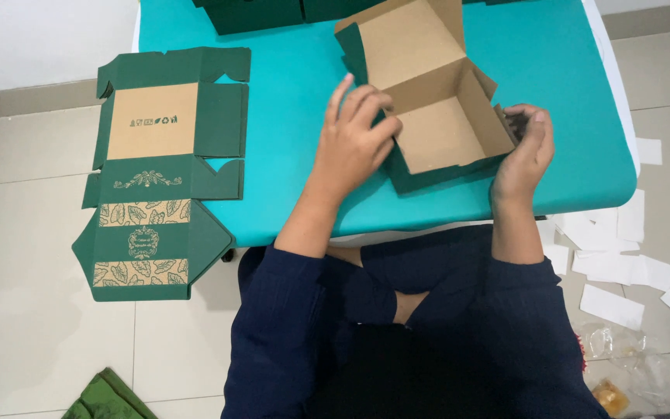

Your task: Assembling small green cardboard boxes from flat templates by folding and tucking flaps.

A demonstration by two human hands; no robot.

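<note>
A half-folded cardboard box (436, 132), dark green outside and brown inside, stands on the teal table (288, 155) with its lid flap raised at the back. My left hand (354, 140) presses against the box's left wall, fingers curled over its edge. My right hand (529, 147) grips the right wall, fingers bent around that side flap. Both forearms wear dark blue sleeves pushed up.
A flat, unfolded green box blank (157, 171) with leaf print hangs over the table's left edge. More dark green boxes (273, 12) sit at the table's far edge. White paper scraps (630, 264) and clear plastic wrap (622, 357) litter the tiled floor at right.
</note>
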